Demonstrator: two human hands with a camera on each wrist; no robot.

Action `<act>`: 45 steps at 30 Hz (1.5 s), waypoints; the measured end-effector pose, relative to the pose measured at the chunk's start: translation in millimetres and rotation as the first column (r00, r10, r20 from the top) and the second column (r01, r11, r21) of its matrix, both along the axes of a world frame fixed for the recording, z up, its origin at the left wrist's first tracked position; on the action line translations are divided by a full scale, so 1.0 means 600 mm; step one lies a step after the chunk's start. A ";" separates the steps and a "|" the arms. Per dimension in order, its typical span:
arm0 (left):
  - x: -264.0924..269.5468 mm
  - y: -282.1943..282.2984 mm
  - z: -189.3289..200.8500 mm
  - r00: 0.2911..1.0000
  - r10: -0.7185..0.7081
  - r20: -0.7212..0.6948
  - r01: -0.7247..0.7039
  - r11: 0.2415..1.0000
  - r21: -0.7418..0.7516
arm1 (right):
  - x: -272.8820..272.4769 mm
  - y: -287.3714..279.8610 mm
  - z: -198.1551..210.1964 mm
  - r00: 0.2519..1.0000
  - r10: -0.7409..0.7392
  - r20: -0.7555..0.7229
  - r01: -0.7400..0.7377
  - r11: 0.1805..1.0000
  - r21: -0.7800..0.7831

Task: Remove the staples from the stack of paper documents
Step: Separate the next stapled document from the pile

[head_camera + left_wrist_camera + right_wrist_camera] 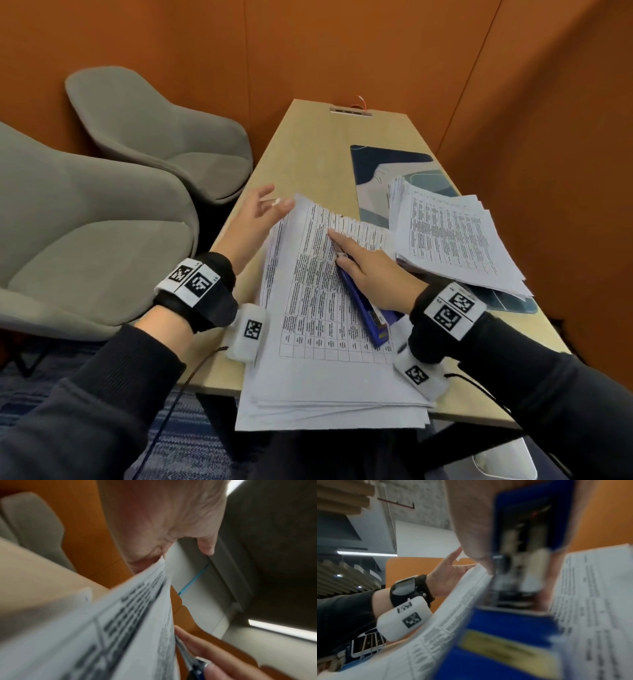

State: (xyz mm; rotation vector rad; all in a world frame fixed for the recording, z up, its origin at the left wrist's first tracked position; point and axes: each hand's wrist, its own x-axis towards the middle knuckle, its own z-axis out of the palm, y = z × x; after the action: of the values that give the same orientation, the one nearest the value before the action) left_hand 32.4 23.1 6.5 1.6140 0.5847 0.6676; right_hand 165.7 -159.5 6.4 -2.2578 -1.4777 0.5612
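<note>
A thick stack of printed table sheets (318, 342) lies at the table's near edge, its far left corner lifted. My left hand (270, 205) is at that raised corner with fingers spread and straight, the thumb against the paper's edge; the paper (120, 615) meets the palm (163, 520) in the left wrist view. My right hand (342, 250) grips a blue stapler (363, 308) lying on the top sheet, index finger stretched along it toward the far edge. The stapler (513, 628) fills the blurred right wrist view. No staple is visible.
A second pile of loose sheets (452, 240) lies to the right on a blue patterned mat (383, 164). Two grey chairs (102, 240) stand left of the narrow table (308, 144). Orange walls close in behind and on the right.
</note>
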 end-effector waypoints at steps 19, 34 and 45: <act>0.021 -0.051 -0.054 0.991 -0.114 -0.077 0.068 0.894 -0.443 | -0.029 0.003 -0.003 0.987 0.065 0.147 -0.047 0.991 -0.122; 0.006 -0.023 -0.060 0.959 -0.239 -0.153 0.134 0.857 -0.497 | -0.011 0.036 -0.016 0.983 0.100 0.152 -0.065 0.974 -0.216; 0.022 -0.033 -0.069 0.985 -0.141 -0.101 0.055 0.805 -0.591 | -0.027 0.048 -0.034 0.936 0.093 0.338 -0.046 0.988 -0.146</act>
State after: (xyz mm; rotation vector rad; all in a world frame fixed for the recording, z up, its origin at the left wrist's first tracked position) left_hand 45.7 3.4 -34.6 1.0955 0.7218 0.2490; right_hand 149.3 -130.9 -14.3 -2.5168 -1.7371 0.3016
